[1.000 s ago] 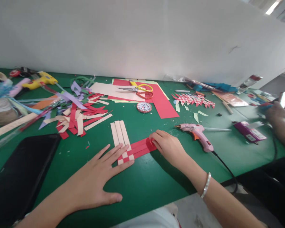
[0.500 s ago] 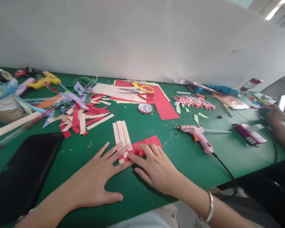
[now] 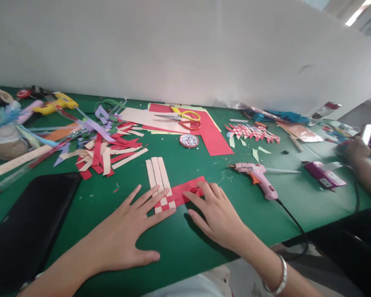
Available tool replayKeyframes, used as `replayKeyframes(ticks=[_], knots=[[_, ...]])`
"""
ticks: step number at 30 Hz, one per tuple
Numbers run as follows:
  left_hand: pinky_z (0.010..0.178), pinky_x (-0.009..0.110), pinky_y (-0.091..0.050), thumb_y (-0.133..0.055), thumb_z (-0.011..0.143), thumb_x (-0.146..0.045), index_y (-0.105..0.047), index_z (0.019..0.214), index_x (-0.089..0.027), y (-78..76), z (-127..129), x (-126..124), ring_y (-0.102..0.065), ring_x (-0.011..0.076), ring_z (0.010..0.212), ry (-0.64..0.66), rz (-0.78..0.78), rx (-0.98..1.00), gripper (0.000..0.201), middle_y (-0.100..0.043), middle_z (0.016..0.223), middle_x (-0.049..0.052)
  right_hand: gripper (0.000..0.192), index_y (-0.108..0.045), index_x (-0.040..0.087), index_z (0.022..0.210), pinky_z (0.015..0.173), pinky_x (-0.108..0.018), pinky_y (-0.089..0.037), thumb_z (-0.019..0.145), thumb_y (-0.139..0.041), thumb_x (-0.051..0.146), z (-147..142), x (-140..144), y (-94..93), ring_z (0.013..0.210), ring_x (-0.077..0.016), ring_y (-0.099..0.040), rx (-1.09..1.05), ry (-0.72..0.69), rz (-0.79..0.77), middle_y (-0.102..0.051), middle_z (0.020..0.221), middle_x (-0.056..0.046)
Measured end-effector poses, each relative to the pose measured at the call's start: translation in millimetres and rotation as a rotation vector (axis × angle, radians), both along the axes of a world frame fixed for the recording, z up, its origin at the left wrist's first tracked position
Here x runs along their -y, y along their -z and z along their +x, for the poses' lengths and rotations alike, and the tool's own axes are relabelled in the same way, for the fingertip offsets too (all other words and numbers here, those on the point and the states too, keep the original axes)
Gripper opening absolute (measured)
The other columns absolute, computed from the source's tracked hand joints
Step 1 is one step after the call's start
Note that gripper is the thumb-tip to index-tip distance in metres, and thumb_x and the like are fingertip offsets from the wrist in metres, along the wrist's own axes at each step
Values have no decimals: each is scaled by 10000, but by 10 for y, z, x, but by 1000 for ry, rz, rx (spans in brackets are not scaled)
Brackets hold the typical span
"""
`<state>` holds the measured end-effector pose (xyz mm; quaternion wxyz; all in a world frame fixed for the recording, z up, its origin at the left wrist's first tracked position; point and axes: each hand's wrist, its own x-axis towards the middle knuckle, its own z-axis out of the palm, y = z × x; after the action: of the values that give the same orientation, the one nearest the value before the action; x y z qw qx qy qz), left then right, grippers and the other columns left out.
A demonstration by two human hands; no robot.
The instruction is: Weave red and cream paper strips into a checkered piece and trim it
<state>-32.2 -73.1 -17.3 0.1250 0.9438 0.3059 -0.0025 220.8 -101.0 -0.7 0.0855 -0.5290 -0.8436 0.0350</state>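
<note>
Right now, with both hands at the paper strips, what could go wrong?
The red-and-cream woven paper corner might loosen if the left hand lifts. The red paper strips could crease under the right hand. The black cord of the pink plastic glue gun hangs over the green table edge and might snag.

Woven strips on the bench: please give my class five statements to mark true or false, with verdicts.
1. The left hand touches the woven strips. True.
2. The woven strips are blue and black. False: they are red and cream.
3. The scissors lie on paper sheets. True.
4. The pink glue gun lies left of the woven strips. False: it lies to their right.
5. A bracelet circles the right arm. True.
</note>
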Motion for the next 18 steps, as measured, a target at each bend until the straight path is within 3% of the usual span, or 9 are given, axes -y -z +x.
replayKeyframes(ticks=[18], knots=[[1091, 600, -120, -524, 759, -652, -173, 1418, -443, 8, 2, -1, -216, 351, 1371, 15, 38, 25, 776, -99, 1546, 17, 336, -584, 226, 1182, 799, -388, -424, 903, -430, 333, 324, -12, 43, 934, -245, -459, 17, 161, 89, -512, 1098, -116]])
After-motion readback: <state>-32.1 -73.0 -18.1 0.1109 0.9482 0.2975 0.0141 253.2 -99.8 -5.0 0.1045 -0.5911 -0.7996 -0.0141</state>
